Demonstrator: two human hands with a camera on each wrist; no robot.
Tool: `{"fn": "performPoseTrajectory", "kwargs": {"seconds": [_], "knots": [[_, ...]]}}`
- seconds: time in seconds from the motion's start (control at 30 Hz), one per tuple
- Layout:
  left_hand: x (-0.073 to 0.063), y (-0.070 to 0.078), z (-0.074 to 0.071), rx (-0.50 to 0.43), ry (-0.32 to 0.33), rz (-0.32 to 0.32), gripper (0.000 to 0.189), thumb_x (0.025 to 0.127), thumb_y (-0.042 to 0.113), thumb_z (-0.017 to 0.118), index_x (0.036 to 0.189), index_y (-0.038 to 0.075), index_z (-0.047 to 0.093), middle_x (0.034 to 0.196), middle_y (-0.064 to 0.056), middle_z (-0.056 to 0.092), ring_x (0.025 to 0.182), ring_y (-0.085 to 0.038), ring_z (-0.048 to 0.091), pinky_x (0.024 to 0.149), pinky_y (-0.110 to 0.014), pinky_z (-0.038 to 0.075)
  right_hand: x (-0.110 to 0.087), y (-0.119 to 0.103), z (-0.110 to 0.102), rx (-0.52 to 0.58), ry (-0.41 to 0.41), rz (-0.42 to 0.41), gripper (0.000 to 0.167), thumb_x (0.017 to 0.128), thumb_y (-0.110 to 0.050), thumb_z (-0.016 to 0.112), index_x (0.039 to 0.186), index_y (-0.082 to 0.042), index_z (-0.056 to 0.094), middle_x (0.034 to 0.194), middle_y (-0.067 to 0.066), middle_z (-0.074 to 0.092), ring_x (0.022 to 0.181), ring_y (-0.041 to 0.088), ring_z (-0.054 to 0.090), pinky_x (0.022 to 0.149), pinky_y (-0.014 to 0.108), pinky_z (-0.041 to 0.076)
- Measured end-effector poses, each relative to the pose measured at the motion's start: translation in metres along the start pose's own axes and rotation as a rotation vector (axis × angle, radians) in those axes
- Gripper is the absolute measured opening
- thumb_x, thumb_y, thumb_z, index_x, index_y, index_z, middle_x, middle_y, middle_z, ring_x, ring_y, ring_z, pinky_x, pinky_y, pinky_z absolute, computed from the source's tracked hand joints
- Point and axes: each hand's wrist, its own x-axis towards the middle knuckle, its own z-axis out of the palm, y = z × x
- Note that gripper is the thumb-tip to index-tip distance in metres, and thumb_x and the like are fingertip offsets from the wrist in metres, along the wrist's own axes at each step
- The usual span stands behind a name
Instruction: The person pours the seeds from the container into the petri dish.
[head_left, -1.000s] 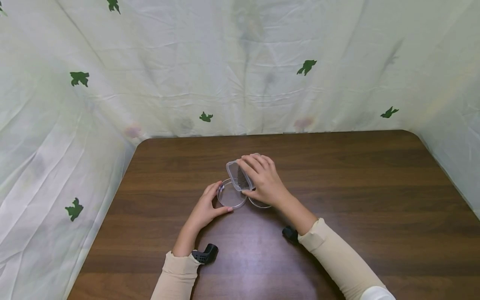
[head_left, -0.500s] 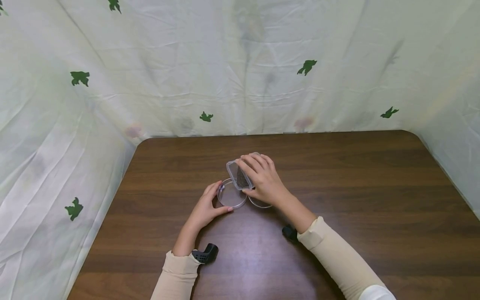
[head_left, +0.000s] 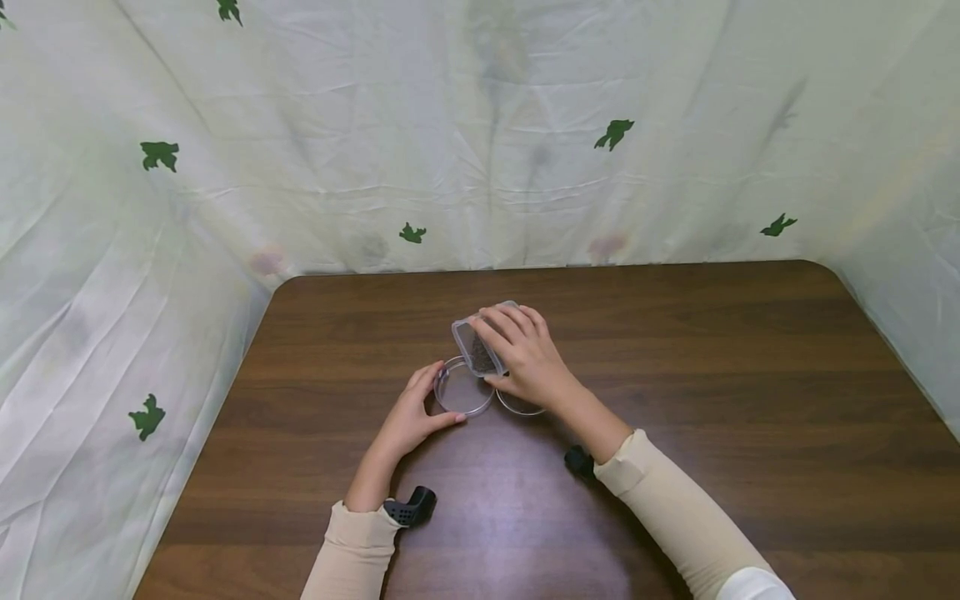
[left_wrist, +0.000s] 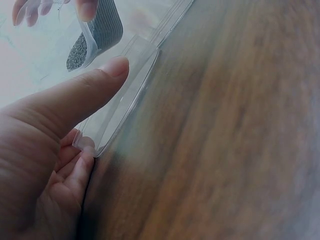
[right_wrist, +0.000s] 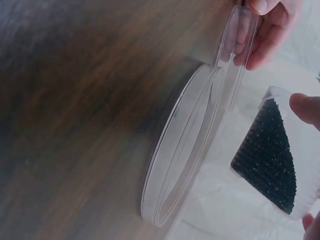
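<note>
Left hand (head_left: 409, 418): half-closed, held the left dish (head_left: 459, 395) on the counter (head_left: 712, 375).
Right hand (head_left: 529, 358): gripped the tilted box (head_left: 468, 338) over this dish's far right rim.
Spill risk: a steeper tilt could have sent the dark grains (right_wrist: 270, 155) outside.

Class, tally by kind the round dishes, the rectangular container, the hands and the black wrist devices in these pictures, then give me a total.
Round clear dishes, left dish and right dish: 2
Rectangular clear container with dark grains: 1
Hands, left hand and right hand: 2
Black wrist devices: 2
Total: 7, grains left uncounted
</note>
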Motion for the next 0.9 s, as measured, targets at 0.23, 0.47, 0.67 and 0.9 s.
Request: {"fn": "performPoseTrajectory", "kwargs": {"seconds": [0.23, 0.47, 0.67, 0.9], "knots": [[0.0, -0.0001, -0.0003, -0.004, 0.0, -0.004, 0.089, 0.066, 0.029, 0.08, 0.136, 0.0, 0.034, 0.133, -0.018, 0.036, 0.121, -0.028, 0.038, 0.098, -0.043, 0.031, 0.0011, -0.0003, 0.0006, -0.009, 0.003, -0.005, 0.091, 0.058, -0.035, 0.083, 0.133, -0.012, 0.038, 0.131, 0.011, 0.04, 0.121, 0.03, 0.032, 0.099, 0.048, 0.021], [0.0004, 0.0004, -0.0008, -0.001, -0.002, -0.009, 0.089, 0.066, 0.03, 0.08, 0.136, 0.0, 0.033, 0.134, -0.018, 0.036, 0.12, -0.028, 0.038, 0.098, -0.043, 0.031, 0.0031, -0.0009, -0.0002, -0.004, 0.0, -0.005, 0.09, 0.058, -0.035, 0.083, 0.133, -0.012, 0.039, 0.132, 0.011, 0.04, 0.121, 0.03, 0.032, 0.099, 0.048, 0.021], [0.0001, 0.0009, -0.0012, -0.001, -0.008, -0.012, 0.089, 0.067, 0.031, 0.079, 0.137, 0.0, 0.033, 0.134, -0.017, 0.035, 0.121, -0.028, 0.038, 0.098, -0.042, 0.031, 0.0037, -0.0009, 0.0003, -0.021, -0.011, -0.006, 0.09, 0.059, -0.036, 0.083, 0.134, -0.012, 0.038, 0.132, 0.011, 0.04, 0.122, 0.029, 0.032, 0.1, 0.048, 0.021], [-0.0002, 0.0005, -0.0011, -0.001, -0.008, -0.005, 0.09, 0.067, 0.031, 0.079, 0.137, -0.001, 0.033, 0.134, -0.018, 0.035, 0.121, -0.029, 0.037, 0.098, -0.043, 0.031, 0.0039, -0.0013, 0.0005, -0.022, -0.014, -0.012, 0.091, 0.059, -0.036, 0.083, 0.134, -0.012, 0.037, 0.133, 0.011, 0.039, 0.122, 0.029, 0.031, 0.101, 0.048, 0.02]]}}
